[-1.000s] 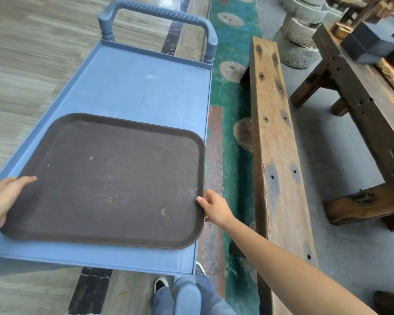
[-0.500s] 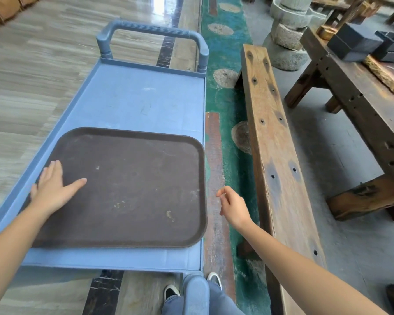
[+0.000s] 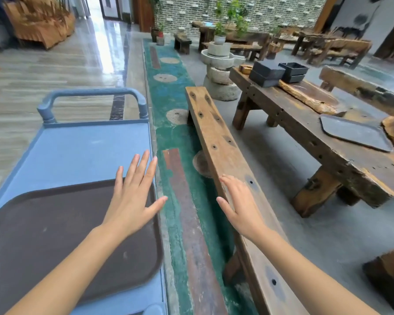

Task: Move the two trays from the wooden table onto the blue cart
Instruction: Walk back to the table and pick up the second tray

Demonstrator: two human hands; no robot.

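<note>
Trays are split between two places: one brown tray [image 3: 62, 235] lies flat on the near end of the blue cart [image 3: 84, 151], and the second, a grey tray [image 3: 355, 135], sits on the wooden table [image 3: 328, 153] well off to your right.

Nearest you, both arms reach forward with nothing in them. Your left hand [image 3: 132, 201] hovers over the brown tray's far right corner, palm down, fingers spread apart and straight, thumb out past the cart's edge; whether it touches the tray cannot be told. Your right hand [image 3: 239, 205] is over the long wooden bench [image 3: 218, 146], fingers loosely apart and empty. By the look of it, both hands are free and angled rightward because the first half of the job is done and the second tray is next.

The cart's far half is bare blue deck up to its handle [image 3: 91, 96], which leaves a spot for the second tray beyond the first, or it could stack on top. Between cart and table runs the bench, with a strip of green floor on the cart's side, so you will likely have to reach or step past it.

Further along the table stand dark square boxes [image 3: 278, 72], apart from the grey tray; a stone millstone stack [image 3: 221, 73] sits past the bench's end.
</note>
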